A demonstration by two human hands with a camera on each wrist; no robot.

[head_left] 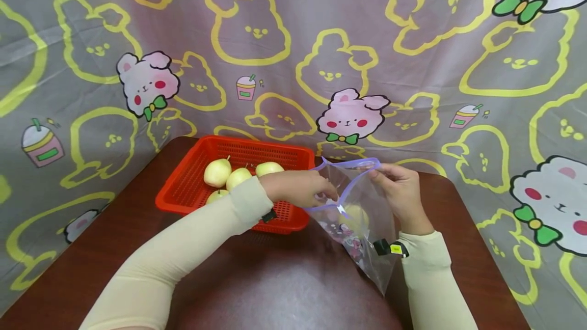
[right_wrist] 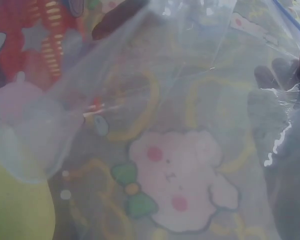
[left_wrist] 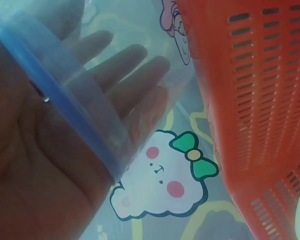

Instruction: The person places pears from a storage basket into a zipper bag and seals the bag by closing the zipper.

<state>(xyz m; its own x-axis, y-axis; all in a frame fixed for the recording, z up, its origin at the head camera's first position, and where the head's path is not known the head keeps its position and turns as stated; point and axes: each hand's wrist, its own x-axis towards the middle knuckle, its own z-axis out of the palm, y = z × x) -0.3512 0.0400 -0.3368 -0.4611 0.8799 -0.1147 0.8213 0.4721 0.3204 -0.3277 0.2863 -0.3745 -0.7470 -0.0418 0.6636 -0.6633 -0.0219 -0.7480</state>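
A clear zip bag (head_left: 382, 228) with a purple zip edge and printed cartoon figures hangs tilted over the table, its mouth spread. One yellow pear (head_left: 356, 217) is inside it, and its yellow skin (right_wrist: 15, 210) fills a corner of the right wrist view. My right hand (head_left: 398, 187) pinches the bag's far right rim between thumb and fingers. At the opposite side of the mouth is my left hand (head_left: 300, 187); in the left wrist view its extended fingers (left_wrist: 135, 67) reach inside behind the plastic, with no pear in them.
Left of the bag, a red perforated basket (head_left: 181, 182) holds several yellow pears (head_left: 217, 172). It stands on a dark brown table (head_left: 275, 279). A grey cartoon-printed cloth (head_left: 284, 24) rises around the back and sides.
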